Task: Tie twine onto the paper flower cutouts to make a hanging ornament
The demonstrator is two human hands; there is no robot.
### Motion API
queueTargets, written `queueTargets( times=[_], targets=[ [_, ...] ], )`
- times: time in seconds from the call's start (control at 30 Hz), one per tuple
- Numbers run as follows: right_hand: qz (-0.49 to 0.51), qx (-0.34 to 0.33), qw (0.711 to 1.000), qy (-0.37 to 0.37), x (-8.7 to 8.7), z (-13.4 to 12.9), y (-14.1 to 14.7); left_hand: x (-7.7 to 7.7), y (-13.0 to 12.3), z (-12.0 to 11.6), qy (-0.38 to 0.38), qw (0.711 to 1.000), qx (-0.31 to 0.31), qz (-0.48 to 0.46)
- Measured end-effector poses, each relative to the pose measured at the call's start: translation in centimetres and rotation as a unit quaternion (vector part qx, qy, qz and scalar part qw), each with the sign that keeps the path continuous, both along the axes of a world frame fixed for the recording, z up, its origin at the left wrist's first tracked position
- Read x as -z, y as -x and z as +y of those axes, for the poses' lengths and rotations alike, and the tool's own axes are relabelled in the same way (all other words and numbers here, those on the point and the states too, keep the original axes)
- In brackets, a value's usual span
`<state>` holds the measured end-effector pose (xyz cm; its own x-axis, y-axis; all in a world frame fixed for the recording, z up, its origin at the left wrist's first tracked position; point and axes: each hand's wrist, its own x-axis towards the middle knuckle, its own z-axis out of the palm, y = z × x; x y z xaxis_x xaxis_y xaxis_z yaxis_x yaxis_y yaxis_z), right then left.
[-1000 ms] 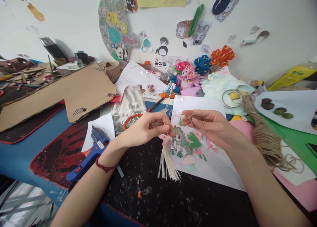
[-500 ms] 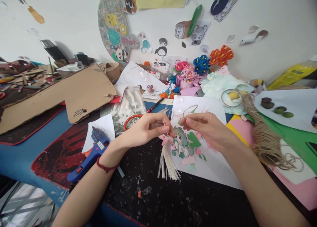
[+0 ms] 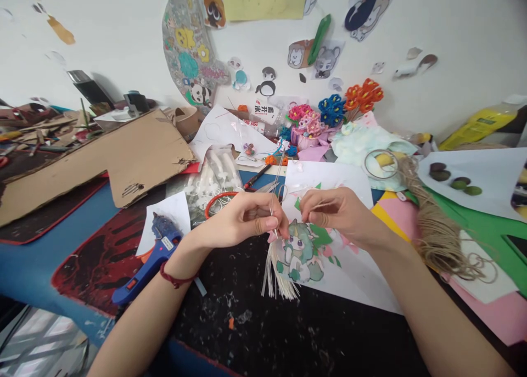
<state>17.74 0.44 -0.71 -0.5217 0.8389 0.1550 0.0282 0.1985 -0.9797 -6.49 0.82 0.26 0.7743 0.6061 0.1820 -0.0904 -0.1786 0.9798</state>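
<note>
My left hand [image 3: 261, 215] is closed in a pinch on the pale thin cord [image 3: 276, 182] of a tassel. The cream tassel [image 3: 278, 273] hangs below those fingers, over the black mat. Close by on the right, my right hand [image 3: 335, 215] is also closed, its fingertips pinching a thin string [image 3: 319, 204] that is mostly hidden. Between and below both hands shows a green-haired character cutout [image 3: 303, 253], in front of a white sheet [image 3: 358, 281]. Whether it hangs from the cord or rests on the sheet, I cannot tell.
A blue glue gun [image 3: 150, 264] lies left of my left wrist. Scissors with an orange-red handle [image 3: 218, 201] sit behind my left hand, beside a plastic bag of white tassels [image 3: 216, 174]. A twine bundle [image 3: 436, 223] lies right. Cardboard [image 3: 144, 152] spans the back left.
My right hand's string loop, visible before, is now mostly hidden by its fingers. The character cutout has swung lower and turned to face me more fully. My left hand keeps its pinch.
</note>
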Motion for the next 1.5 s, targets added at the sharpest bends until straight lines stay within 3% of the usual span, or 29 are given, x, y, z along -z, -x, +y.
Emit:
queueTargets(
  times=[0.17, 0.37, 0.6, 0.83, 1.1, 1.3, 1.5],
  targets=[
    [-0.030, 0.002, 1.000, 0.000, -0.2, 0.0, 0.1, -0.1, 0.1, 0.0, 0.001, 1.000, 0.007, 0.007],
    [-0.049, -0.020, 0.998, -0.016, 0.8, 0.3, -0.2, 0.2, 0.3, 0.5, -0.028, 0.998, 0.025, 0.057],
    [-0.080, -0.082, 0.992, 0.048, 1.4, 0.1, 0.5, 0.2, 0.5, 1.1, -0.058, 0.990, 0.045, 0.117],
    [-0.139, -0.002, 0.987, 0.086, 1.8, -0.4, 1.5, 0.5, 0.0, 1.1, -0.139, 0.973, -0.004, 0.187],
    [-0.180, 0.061, 0.981, 0.034, 2.1, -0.6, 1.1, 1.0, -0.4, 0.9, -0.192, 0.958, -0.047, 0.209],
    [-0.177, 0.073, 0.981, 0.027, 2.8, -1.1, 1.3, 1.9, -1.3, 0.7, -0.131, 0.955, -0.145, 0.221],
    [-0.191, 0.083, 0.978, 0.019, 3.3, -1.1, 1.2, 2.8, -2.0, 0.7, -0.088, 0.965, -0.138, 0.203]
  ],
)
